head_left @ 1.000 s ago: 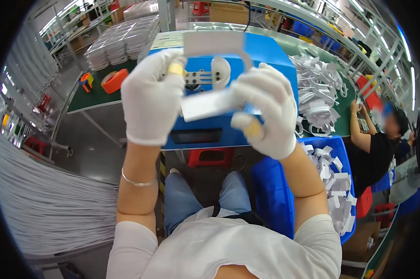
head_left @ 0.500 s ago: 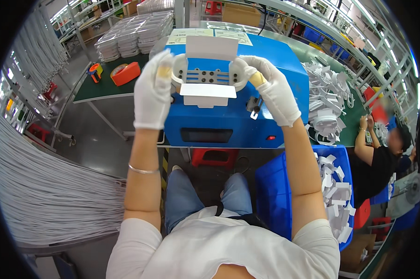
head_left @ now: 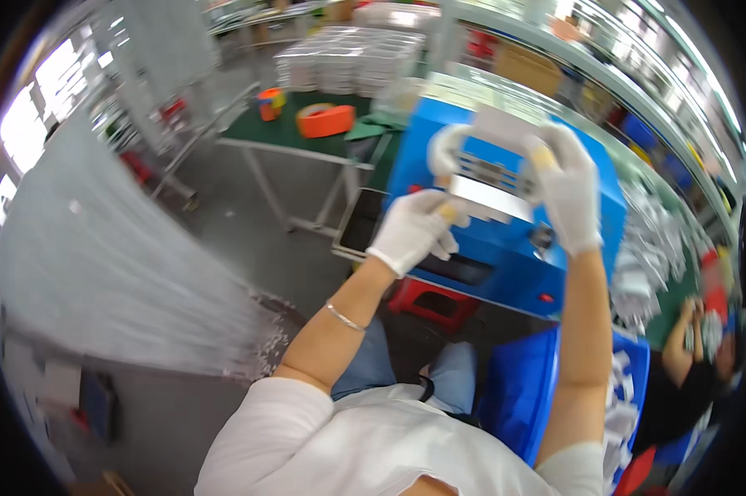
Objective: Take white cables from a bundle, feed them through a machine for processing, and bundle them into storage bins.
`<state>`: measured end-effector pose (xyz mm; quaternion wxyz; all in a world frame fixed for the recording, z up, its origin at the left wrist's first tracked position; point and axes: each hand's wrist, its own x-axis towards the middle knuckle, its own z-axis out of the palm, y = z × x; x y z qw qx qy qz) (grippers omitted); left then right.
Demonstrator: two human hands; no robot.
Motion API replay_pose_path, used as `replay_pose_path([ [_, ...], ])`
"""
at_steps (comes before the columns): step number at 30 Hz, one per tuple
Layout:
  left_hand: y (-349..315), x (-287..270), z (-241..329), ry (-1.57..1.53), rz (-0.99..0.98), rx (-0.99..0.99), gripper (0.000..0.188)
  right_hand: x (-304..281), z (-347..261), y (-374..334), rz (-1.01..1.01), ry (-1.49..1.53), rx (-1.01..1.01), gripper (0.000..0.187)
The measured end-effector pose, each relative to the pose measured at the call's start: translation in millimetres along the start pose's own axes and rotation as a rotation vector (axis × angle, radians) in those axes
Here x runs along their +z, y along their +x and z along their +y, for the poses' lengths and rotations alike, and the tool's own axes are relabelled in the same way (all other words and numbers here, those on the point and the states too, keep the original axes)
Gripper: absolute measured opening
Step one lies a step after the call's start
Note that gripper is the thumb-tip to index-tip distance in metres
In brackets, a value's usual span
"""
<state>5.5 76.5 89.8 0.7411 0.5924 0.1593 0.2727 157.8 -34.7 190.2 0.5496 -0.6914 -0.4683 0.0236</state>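
A white cable coil (head_left: 445, 153) sits around the grey metal fixture (head_left: 490, 172) on top of a blue machine (head_left: 426, 124). White card flaps stand behind the fixture (head_left: 505, 128) and in front of it (head_left: 490, 199). My left hand (head_left: 410, 231), in a white glove with a yellow thumb cover, is closed at the front left of the fixture; blur hides what its fingers pinch. At the fixture's right end, my gloved right hand (head_left: 573, 186) is closed with its fingertips on the coil, partly hiding it.
A blue bin (head_left: 517, 388) of white card pieces stands at my right. Bundled white cables (head_left: 637, 248) lie right of the machine. A green table (head_left: 261, 132) holds orange tape (head_left: 327, 121) and stacked clear trays (head_left: 348, 58). Grey-white cables (head_left: 125, 256) hang at left. A co-worker (head_left: 679, 388) sits at far right.
The view has swung left, so the machine appears farther right. My left hand has dropped from the coil's left side to the front left of the fixture. My right hand stays at the right end.
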Motion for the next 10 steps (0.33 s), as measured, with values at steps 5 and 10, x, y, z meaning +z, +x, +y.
replay_pose_path([
  [5, -28.1, -98.8, -3.0, 0.473, 0.591, 0.472, 0.036, -6.1, 2.9, -31.5, 0.163, -0.242, -0.264, 0.032],
  [10, -88.5, -209.5, 35.3, 0.851, 1.413, 0.627, 0.038, -45.3, -19.7, -45.4, 0.179, -0.181, -0.288, 0.038],
])
